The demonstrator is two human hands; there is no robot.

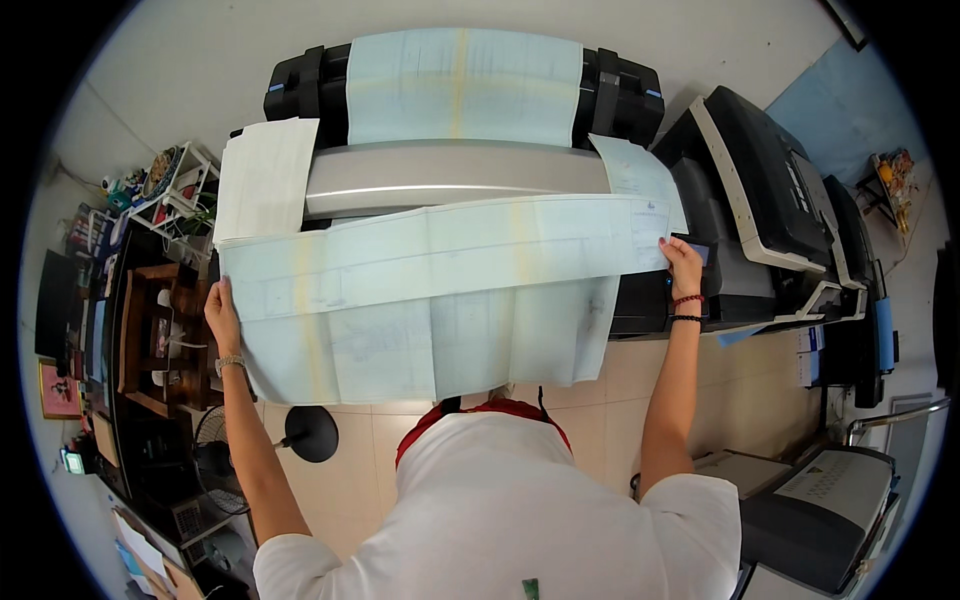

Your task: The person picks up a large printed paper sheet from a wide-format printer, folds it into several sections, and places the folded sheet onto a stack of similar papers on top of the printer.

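Observation:
A large pale blue drawing sheet (400,330) with fold creases and yellowish bands stretches between my two hands. Its upper part is folded over as a long strip, and the lower part hangs down in front of me. My left hand (223,315) pinches the sheet's left edge, thumb up. On the far right end of the strip, my right hand (684,266) grips the edge between thumb and fingers. Behind the sheet stands a wide-format printer (450,178) with a silver cover. Another pale blue sheet (410,85) lies over its black back part.
White papers (262,180) lie on the printer's left end, and a pale blue sheet (640,175) on its right. A black copier (765,180) stands at the right. A floor fan (308,433) and a wooden chair (150,335) are on the left. Another grey-black machine (830,510) sits lower right.

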